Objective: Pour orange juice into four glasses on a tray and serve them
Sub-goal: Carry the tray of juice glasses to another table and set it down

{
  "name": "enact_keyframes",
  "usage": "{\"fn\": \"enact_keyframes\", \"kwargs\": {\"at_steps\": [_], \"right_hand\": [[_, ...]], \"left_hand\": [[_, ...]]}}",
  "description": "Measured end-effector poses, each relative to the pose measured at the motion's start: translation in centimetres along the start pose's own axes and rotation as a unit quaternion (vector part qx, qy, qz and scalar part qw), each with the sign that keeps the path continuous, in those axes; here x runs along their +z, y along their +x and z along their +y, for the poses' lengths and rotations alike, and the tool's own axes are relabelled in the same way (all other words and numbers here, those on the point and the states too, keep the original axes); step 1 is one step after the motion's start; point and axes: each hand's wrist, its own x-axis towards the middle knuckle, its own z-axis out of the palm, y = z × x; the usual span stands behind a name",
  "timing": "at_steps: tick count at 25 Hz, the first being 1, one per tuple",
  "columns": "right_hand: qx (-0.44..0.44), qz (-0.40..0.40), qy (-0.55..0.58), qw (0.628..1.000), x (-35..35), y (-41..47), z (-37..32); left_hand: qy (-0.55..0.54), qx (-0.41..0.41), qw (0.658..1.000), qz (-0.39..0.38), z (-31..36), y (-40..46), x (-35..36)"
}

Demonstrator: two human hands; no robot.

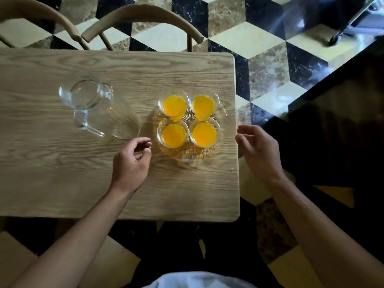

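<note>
Several clear glasses filled with orange juice [174,106] stand in a square on a round cut-glass tray [190,157] near the right end of the wooden table [62,173]. An empty clear glass jug [89,102] stands to the left of the tray. My left hand [133,159] hovers just left of the tray, fingers curled and apart, holding nothing. My right hand [257,150] hovers past the table's right edge, level with the tray, fingers apart and empty. Neither hand touches the tray.
Two wooden chair backs [143,19] stand at the table's far side. The floor is a black, cream and brown cube-pattern tile. A dark counter [342,113] lies to the right, and a wheeled stand [336,38] at the top right.
</note>
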Motion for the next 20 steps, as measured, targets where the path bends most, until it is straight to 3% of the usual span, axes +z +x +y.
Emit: {"fn": "enact_keyframes", "kwargs": {"at_steps": [7,12,20], "right_hand": [[0.073,0.016,-0.050,0.996,4.5,4.2,3.7],[0.109,0.048,-0.074,0.990,6.0,6.3,3.8],[0.135,0.031,-0.076,0.987,6.5,7.0,3.0]], "left_hand": [[0.019,-0.086,0.996,0.021,-4.7,4.5,3.4],[0.032,-0.105,0.993,0.032,-4.0,7.0,4.1],[0.001,-0.142,0.989,0.028,-3.1,9.6,5.4]]}}
